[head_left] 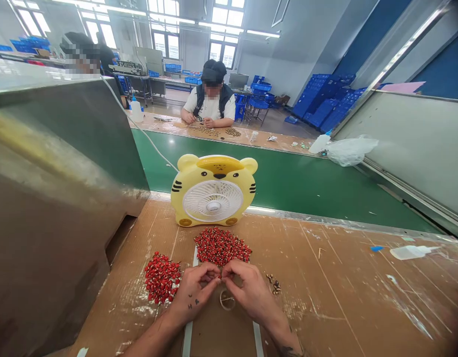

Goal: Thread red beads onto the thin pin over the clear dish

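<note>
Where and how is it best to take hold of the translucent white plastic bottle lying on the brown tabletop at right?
Probably around the wide body of the translucent white plastic bottle, coming from above and the near side: it lies flat, and its thin nozzle, pointing right, looks a weaker hold.

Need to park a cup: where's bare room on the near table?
Widest: cardboard between the dark bits and the near bottle. Narrower: between the left red pile and the metal box. Crowded: around the left hand and right hand, by the back red pile and ring.
</note>
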`<state>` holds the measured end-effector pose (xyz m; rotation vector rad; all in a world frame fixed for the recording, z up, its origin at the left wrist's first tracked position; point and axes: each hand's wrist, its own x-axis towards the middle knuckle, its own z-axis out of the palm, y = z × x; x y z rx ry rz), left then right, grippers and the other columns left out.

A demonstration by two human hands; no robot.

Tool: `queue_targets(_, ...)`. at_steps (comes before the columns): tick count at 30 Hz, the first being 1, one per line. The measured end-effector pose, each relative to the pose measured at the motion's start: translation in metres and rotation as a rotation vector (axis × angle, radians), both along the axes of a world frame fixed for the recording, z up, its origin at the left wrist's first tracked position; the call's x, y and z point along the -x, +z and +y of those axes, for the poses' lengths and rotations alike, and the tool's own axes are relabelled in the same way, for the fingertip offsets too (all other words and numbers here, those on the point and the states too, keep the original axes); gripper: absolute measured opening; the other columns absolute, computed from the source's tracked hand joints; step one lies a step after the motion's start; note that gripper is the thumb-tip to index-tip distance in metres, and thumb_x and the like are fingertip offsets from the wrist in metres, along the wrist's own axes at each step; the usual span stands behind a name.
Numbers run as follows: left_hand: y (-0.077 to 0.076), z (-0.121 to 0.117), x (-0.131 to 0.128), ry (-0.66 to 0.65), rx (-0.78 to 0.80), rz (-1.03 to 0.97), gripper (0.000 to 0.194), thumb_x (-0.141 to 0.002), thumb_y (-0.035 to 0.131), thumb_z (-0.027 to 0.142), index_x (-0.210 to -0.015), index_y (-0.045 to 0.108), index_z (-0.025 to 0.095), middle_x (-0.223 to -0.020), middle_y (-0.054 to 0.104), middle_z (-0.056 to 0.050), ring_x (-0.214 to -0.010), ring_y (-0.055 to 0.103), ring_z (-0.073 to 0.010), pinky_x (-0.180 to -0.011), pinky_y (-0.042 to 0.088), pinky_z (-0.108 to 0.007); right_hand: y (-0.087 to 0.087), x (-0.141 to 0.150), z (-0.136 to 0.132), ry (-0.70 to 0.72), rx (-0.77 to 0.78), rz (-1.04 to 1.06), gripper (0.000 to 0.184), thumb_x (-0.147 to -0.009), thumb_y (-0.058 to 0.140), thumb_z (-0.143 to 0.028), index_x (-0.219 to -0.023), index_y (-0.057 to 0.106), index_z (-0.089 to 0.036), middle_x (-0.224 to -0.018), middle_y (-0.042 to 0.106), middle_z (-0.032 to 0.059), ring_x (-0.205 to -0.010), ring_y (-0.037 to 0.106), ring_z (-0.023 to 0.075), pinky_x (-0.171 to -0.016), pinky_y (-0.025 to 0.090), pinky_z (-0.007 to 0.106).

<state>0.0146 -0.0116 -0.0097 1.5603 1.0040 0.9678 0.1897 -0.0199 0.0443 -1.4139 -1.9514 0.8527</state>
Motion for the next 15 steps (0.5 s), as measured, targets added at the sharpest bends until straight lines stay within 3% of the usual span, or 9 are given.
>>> queue_targets(3,0.002,0.005,0.0,-0.026,0.067,-0.005,0.027,-0.083,0.065,0.018,-0.11,0.065,0.018,-0.093,0.075,-0.006,-0.079,0.071,-0.0164,-0.075,0.058,-0.025,-0.014,-0.009,0.004,-0.091,0.037,0.085,0.008,-0.081,0.061,-0.014,-0.078,0.066,-0.02,-0.075,0.07,-0.0007,-0.071,0.065,0.0158,-0.07,0.049,0.024)
queue_targets(6,0.008,0.011,0.01,-0.021,-0.022,0.147,0.035,-0.082,0.065,0.017,-0.118,0.064,0.019,-0.101,0.074,-0.007,-0.084,0.07,-0.0176,-0.077,0.058,-0.027,-0.028,-0.027,0.012,-0.24,-0.016,0.12,0.008,-0.083,0.06,-0.023,-0.082,0.067,-0.019,-0.078,0.071,0.002,-0.071,0.066,0.0177,-0.068,0.051,0.026)
queue_targets(11,0.029,0.019,0.038,0.049,-0.287,0.676,0.027,-0.091,0.052,0.02,-0.113,0.067,0.017,-0.114,0.068,-0.013,-0.104,0.061,-0.0274,-0.092,0.05,-0.041,-0.037,-0.047,0.031,-0.34,-0.095,0.07,0.013,-0.085,0.056,-0.025,-0.085,0.067,-0.019,-0.083,0.07,0.0055,-0.074,0.064,0.021,-0.072,0.05,0.032)
queue_targets(15,0.046,0.022,0.055,0.01,-0.247,1.069,0.025,-0.089,0.051,0.018,-0.102,0.072,0.016,-0.109,0.066,-0.016,-0.102,0.058,-0.0328,-0.089,0.048,-0.045,-0.04,-0.047,0.038,-0.311,-0.12,0.055,0.016,-0.086,0.056,-0.027,-0.085,0.07,-0.02,-0.085,0.07,0.0059,-0.078,0.064,0.0222,-0.074,0.049,0.033)
